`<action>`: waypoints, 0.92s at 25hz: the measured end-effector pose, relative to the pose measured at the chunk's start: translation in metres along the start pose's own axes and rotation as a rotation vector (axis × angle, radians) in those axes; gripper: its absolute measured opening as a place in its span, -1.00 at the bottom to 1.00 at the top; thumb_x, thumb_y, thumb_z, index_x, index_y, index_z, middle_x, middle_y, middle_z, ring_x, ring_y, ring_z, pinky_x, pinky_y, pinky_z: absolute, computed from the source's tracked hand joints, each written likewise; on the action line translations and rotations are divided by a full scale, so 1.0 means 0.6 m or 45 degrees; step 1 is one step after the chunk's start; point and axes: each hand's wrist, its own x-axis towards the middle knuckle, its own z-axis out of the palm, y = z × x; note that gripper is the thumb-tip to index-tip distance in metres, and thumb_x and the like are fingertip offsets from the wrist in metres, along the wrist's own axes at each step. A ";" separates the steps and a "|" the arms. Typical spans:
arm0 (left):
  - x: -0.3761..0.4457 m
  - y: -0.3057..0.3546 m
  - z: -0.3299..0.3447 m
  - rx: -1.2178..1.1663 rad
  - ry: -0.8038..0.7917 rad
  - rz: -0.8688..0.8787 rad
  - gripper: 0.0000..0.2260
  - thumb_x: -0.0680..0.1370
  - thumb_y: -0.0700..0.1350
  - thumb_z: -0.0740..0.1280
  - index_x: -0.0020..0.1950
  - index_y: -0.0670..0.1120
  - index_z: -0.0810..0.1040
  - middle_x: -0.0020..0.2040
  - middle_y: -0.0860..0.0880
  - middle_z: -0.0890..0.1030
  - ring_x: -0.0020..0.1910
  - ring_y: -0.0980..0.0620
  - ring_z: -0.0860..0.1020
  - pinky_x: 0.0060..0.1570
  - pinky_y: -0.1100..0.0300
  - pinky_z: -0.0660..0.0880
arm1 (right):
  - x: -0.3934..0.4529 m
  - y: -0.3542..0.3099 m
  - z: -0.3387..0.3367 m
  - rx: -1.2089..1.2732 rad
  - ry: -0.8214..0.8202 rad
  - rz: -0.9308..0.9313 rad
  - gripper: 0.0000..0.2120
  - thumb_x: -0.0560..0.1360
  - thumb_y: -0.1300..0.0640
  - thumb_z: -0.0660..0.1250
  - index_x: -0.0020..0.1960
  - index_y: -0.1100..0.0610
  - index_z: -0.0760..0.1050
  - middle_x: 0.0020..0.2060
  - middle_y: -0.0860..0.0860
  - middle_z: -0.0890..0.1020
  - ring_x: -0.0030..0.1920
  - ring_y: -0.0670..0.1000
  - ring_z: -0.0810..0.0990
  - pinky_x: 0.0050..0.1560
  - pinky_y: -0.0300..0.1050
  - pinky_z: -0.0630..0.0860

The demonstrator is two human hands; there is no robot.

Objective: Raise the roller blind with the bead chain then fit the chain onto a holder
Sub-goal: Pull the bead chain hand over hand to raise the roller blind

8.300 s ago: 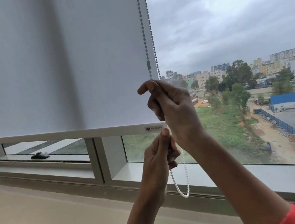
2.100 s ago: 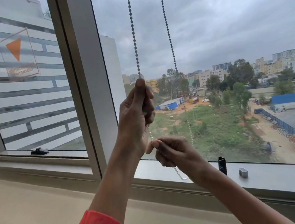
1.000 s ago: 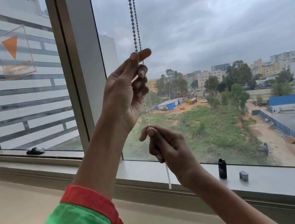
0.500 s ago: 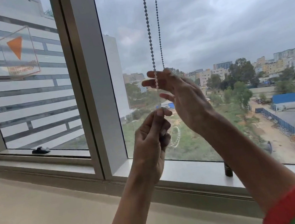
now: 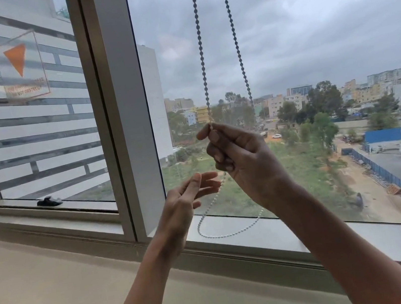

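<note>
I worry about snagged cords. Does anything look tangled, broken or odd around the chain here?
Nothing stands out. The bead chain hangs as two separate strands with a slack loop below; the right hand pinches one strand, the left hand is open and off it.

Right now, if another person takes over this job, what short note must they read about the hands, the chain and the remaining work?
Right hand: shut on the bead chain, pinching its left strand at the top of the fist.
Left hand: open, fingers spread, beside the chain's slack loop, not holding it.
The loop hangs low in front of the window sill.
Done: no roller blind covers the glass in view, so it looks raised.
Left: fit the chain onto a holder; no holder is visible here.
</note>
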 end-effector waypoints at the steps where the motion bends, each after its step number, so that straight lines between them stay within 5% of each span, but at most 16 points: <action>1: 0.010 0.018 -0.003 0.014 0.023 0.045 -0.67 0.62 0.03 0.07 0.09 0.02 0.62 0.01 0.00 0.71 0.03 0.11 0.64 0.12 0.01 0.39 | -0.013 0.011 0.000 0.008 0.000 0.027 -0.81 0.55 0.30 0.15 -0.05 0.22 0.54 -0.45 0.01 0.33 -0.42 -0.12 0.27 -0.42 -0.37 0.22; 6: 0.049 0.144 0.015 -0.207 -0.008 0.346 -0.61 0.63 0.08 0.01 0.21 -0.07 0.52 0.00 -0.09 0.67 -0.03 -0.01 0.66 0.08 0.06 0.51 | -0.061 0.056 0.008 0.001 -0.007 0.138 -0.81 0.55 0.32 0.16 -0.09 0.22 0.54 -0.46 -0.11 0.39 -0.41 -0.11 0.26 -0.41 -0.37 0.21; 8: 0.054 0.171 0.029 -0.274 -0.011 0.422 -0.67 0.63 0.05 0.07 0.13 -0.07 0.55 -0.21 -0.04 0.65 -0.27 0.04 0.60 -0.20 0.20 0.51 | -0.067 0.062 0.008 -0.001 0.014 0.154 -0.80 0.55 0.33 0.16 -0.11 0.21 0.55 -0.46 -0.06 0.34 -0.41 -0.10 0.24 -0.40 -0.35 0.18; 11: 0.056 0.176 0.041 -0.387 0.120 0.466 -0.75 0.62 -0.04 0.17 -0.17 -0.03 0.57 -0.50 0.06 0.40 -0.52 0.14 0.26 -0.51 0.33 0.22 | -0.068 0.060 0.005 -0.045 -0.021 0.155 -0.81 0.54 0.34 0.17 -0.11 0.23 0.55 -0.48 -0.14 0.42 -0.43 -0.12 0.27 -0.40 -0.37 0.22; 14: 0.045 0.160 0.044 -0.444 0.155 0.473 -0.73 0.61 -0.08 0.19 -0.26 -0.02 0.54 -0.52 0.10 0.32 -0.53 0.16 0.19 -0.55 0.35 0.17 | -0.060 0.058 -0.008 -0.183 -0.086 0.190 -0.80 0.55 0.26 0.20 -0.09 0.13 0.59 -0.43 -0.08 0.52 -0.42 -0.13 0.38 -0.37 -0.33 0.30; 18: 0.005 0.114 0.053 -0.465 0.095 0.410 -0.74 0.60 -0.08 0.17 -0.23 -0.04 0.54 -0.53 0.12 0.32 -0.55 0.19 0.24 -0.53 0.39 0.26 | -0.033 0.038 -0.020 -0.051 -0.061 0.293 -0.70 0.53 -0.04 0.11 0.05 0.05 0.55 -0.13 0.01 0.61 -0.16 -0.02 0.56 -0.07 -0.08 0.49; 23: -0.036 0.035 0.064 -0.489 0.047 0.250 -0.79 0.50 0.02 0.22 -0.26 -0.03 0.54 -0.50 0.07 0.26 -0.51 0.16 0.18 -0.49 0.32 0.14 | 0.032 -0.033 0.001 0.056 -0.046 0.155 -0.64 0.62 0.07 0.03 0.23 0.26 0.45 -0.07 0.17 0.62 -0.09 0.10 0.63 -0.05 -0.08 0.57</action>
